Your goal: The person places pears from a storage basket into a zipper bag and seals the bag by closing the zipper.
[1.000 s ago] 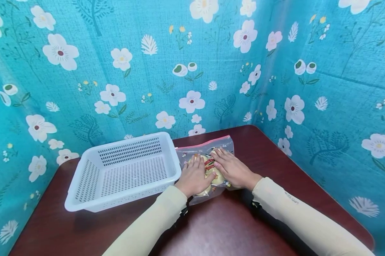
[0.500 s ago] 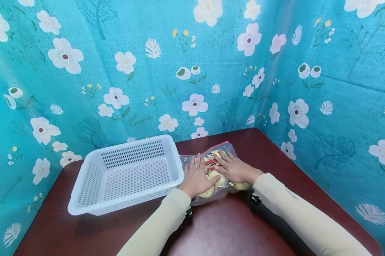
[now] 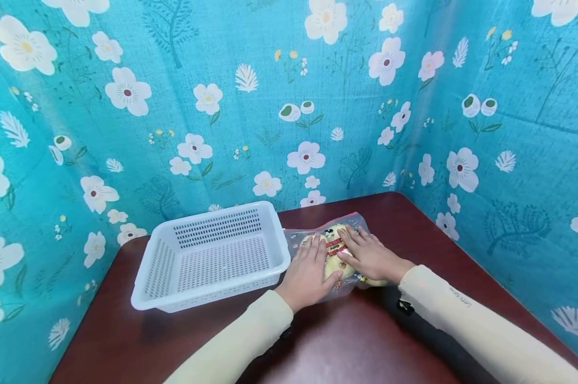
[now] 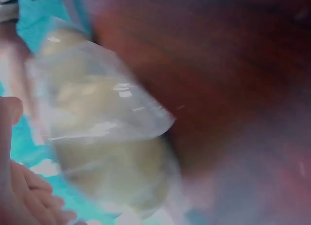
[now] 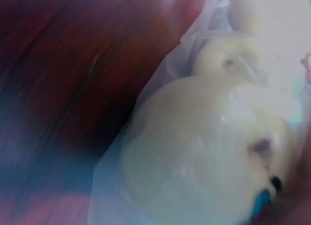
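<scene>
A clear zip bag (image 3: 335, 248) with a pink-red top edge and printed red lettering lies on the table. Inside it are several rounded, pale yellow, smooth pieces (image 5: 184, 147), some with a dark dimple; what they are I cannot tell. My left hand (image 3: 309, 274) lies flat over the bag's left part, fingers straight toward the back and thumb spread right. On the right part my right hand (image 3: 371, 257) rests with fingers stretched out. In the left wrist view, the left hand's fingers (image 4: 36, 196) show beside the bag (image 4: 97, 113), which is blurred.
A white perforated plastic basket (image 3: 212, 296) stands immediately left of the bag, with nothing in it. The dark red-brown tabletop (image 3: 337, 341) spreads around both. Blue flowered cloth (image 3: 250, 106) hangs behind the table and along its right side.
The whole head view has shifted, so everything sits farther right. The bag's top edge has dropped a little toward me. My left wrist has drawn slightly nearer; both hands stay over the bag.
</scene>
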The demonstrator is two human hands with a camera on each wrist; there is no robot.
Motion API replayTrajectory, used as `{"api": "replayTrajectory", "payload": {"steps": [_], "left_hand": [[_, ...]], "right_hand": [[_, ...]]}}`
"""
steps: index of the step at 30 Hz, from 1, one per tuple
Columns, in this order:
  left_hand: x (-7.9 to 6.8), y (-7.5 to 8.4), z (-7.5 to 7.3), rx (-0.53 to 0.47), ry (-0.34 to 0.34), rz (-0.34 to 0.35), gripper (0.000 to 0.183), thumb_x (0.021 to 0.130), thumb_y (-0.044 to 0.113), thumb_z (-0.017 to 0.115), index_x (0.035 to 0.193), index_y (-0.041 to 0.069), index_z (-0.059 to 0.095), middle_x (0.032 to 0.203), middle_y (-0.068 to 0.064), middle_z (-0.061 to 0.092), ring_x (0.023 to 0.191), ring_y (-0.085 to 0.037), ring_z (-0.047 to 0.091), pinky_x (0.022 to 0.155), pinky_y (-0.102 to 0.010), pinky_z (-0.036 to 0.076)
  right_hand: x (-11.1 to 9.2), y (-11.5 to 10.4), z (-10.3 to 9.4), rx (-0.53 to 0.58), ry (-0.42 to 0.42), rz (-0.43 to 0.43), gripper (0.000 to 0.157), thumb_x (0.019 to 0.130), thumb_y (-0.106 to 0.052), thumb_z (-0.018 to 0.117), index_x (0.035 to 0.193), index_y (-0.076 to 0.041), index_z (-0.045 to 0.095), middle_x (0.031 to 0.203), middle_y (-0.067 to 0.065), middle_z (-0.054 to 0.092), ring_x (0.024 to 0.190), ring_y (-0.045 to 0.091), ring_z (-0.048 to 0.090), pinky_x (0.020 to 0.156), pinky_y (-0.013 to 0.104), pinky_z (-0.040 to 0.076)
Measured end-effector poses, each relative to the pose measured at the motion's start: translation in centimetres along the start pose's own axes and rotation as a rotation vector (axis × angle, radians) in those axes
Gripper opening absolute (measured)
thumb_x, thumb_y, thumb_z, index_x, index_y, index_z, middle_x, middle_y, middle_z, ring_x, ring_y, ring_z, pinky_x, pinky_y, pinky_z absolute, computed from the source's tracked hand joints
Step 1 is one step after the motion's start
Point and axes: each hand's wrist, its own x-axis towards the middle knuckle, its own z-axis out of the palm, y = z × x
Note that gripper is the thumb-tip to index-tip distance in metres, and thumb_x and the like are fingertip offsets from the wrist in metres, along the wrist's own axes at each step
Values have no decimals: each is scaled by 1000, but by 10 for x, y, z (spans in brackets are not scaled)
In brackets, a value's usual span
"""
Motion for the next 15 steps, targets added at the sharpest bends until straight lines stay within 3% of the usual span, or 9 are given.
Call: {"api": "replayTrajectory", "payload": {"steps": [4,7,10,15], "left_hand": [[-11,-9,-30,42,-14,150,73,99,49,46,148,-3,33,154,-18,30,142,-31,28,112,-40,27],[-17,-21,-49,55,-22,217,70,98,45,49,148,-2,34,153,-18,31,140,-32,30,112,-41,27],[-23,-41,-66,31,-41,214,70,98,44,50,150,1,31,154,-18,29,142,-30,27,113,-42,24],[-34,-88,-100,3,-57,125,69,97,43,54,150,3,34,153,-16,34,141,-29,30,111,-44,26]], "right_hand": [[4,4,-15,-31,-46,-48,75,100,-59,33,155,-9,23,157,21,21,141,47,16,108,65,17],[4,12,-30,-43,-102,-71,75,100,-59,35,154,-9,25,155,22,24,141,46,18,108,65,18],[4,23,-48,-32,-166,-83,74,100,-58,35,153,-6,27,153,25,27,140,48,21,108,63,20],[7,46,-77,-16,-256,-11,75,100,-58,37,152,-5,29,152,24,29,139,50,18,109,61,19]]}}
